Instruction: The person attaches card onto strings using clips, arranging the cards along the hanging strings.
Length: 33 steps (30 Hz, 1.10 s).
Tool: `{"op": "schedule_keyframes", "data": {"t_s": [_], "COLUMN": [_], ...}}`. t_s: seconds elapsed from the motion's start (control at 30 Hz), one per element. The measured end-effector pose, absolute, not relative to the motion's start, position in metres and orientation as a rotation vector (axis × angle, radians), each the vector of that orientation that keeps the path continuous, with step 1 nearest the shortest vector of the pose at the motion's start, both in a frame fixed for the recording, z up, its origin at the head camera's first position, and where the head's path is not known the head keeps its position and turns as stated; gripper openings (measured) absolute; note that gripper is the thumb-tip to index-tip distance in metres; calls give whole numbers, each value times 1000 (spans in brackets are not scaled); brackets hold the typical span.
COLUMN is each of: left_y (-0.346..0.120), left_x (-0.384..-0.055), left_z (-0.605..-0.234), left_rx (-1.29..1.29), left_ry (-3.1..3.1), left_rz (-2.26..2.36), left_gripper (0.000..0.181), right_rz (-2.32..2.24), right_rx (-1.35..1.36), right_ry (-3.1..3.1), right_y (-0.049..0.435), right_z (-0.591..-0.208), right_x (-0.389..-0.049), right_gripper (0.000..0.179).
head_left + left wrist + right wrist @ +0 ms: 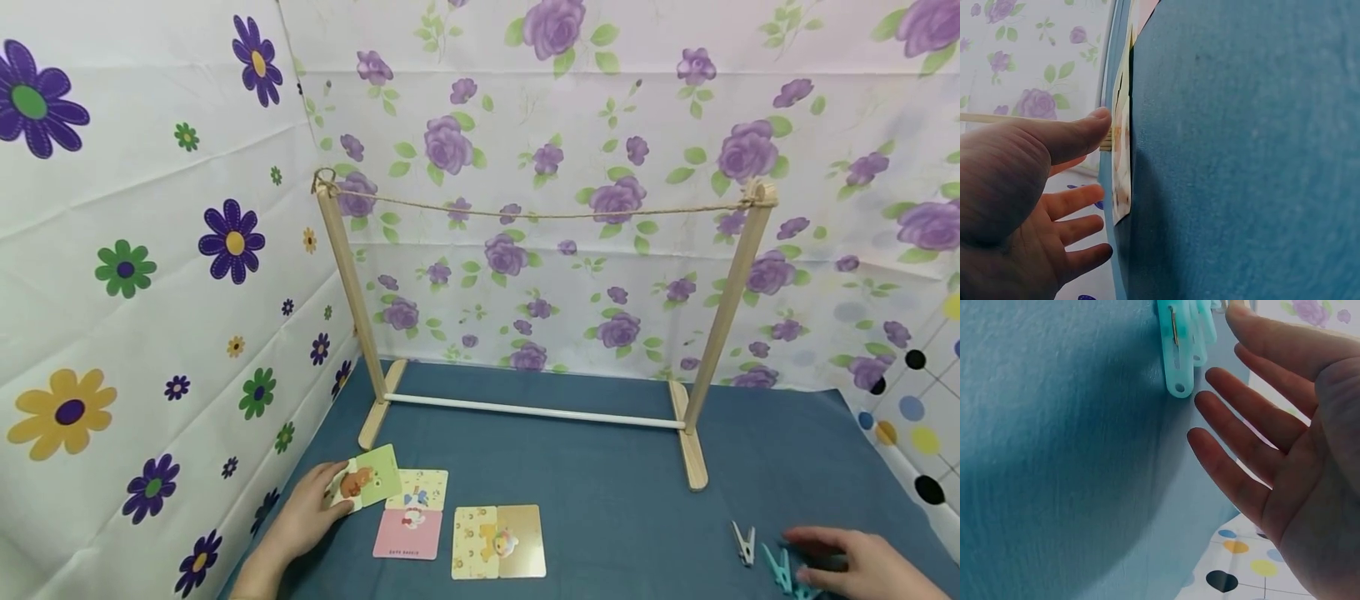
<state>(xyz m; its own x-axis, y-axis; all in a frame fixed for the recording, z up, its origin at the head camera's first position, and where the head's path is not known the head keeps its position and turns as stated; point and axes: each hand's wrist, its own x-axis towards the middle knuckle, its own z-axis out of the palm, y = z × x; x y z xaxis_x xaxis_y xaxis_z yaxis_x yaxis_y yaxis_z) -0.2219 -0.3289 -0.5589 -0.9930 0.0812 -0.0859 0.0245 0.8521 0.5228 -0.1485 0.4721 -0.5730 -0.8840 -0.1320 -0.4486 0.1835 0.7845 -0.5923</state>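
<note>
My left hand (pixel 307 515) holds a green and white card (pixel 378 475) with a brown bear by its left end, thumb and index finger at its opposite edges; the other fingers are spread. That card overlaps the top corner of a yellow and pink rabbit card (pixel 408 529). To its right lies a yellow and gold bear card (pixel 517 542). At the right, my right hand (pixel 862 562) hovers with parted fingers around teal clothespins (pixel 1179 356), holding none visibly. A pale grey clothespin (pixel 743 546) lies just left of them.
Behind the cards stands a wooden frame with a left post (pixel 351 292), a right post (pixel 727 308), a twine line (pixel 525 217) between their tops and a white bar (pixel 532 411) low down. Blue cloth (pixel 600 475) covers the table; flowered sheets hang behind and at the left.
</note>
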Motion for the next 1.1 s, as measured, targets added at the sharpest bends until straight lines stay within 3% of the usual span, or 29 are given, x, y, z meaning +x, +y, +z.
{"op": "schedule_keyframes", "data": {"t_s": [0.2, 0.6, 0.8, 1.1], "left_y": [-329, -337, -335, -339], "left_x": [-221, -235, -242, -250], "left_z": [-561, -569, -560, -552], "left_rx": [93, 198, 115, 218], "left_ry": [2922, 2987, 2946, 2896], "left_rz": [825, 814, 730, 635], "left_gripper": [69, 69, 76, 89], "right_rz": [-789, -854, -801, -762], "right_rx": [91, -110, -214, -246], "right_ry": [2520, 2542, 2561, 2577], "right_y": [473, 485, 486, 489], "right_z": [-578, -585, -586, -588], "right_x": [-145, -138, -139, -143], "right_gripper": [61, 53, 46, 29]}}
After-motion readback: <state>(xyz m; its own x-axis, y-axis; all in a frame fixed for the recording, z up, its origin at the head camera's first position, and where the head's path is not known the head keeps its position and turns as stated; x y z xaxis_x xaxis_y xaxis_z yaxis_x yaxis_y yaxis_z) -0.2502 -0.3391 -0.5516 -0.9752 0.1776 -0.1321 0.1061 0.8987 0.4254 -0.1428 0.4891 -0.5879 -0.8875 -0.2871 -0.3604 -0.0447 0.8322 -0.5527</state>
